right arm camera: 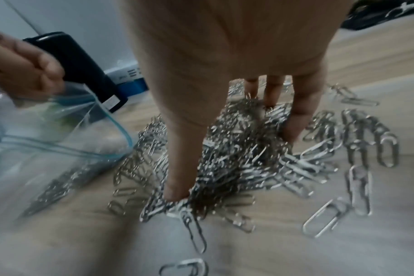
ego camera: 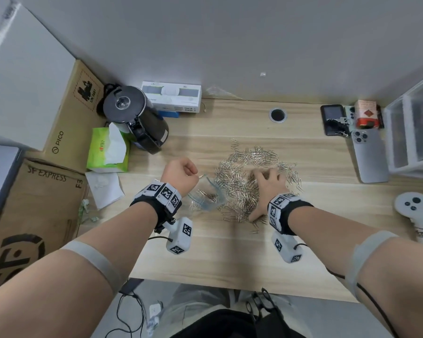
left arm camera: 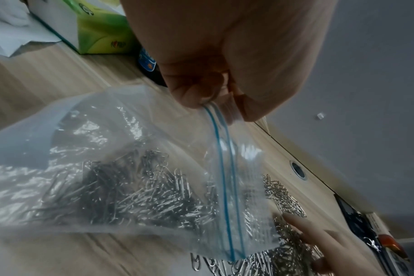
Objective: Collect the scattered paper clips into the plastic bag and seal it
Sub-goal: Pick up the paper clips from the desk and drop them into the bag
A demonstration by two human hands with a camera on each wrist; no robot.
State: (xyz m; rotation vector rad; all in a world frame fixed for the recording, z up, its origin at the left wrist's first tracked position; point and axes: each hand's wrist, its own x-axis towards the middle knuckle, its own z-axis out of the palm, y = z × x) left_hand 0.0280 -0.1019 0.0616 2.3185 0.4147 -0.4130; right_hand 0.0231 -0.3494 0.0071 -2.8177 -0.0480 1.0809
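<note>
My left hand (ego camera: pixel 181 173) is pinching the clear zip-top plastic bag (left arm camera: pixel 111 168), partly filled; my spread right hand (ego camera: pixel 269 189) is raking the many silver wire paper clips (right arm camera: pixel 236 158) underneath.

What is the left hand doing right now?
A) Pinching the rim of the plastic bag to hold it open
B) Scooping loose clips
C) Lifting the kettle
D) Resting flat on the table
A: the left hand pinches the blue-striped rim of the plastic bag, holding it open beside the pile of paper clips.
</note>
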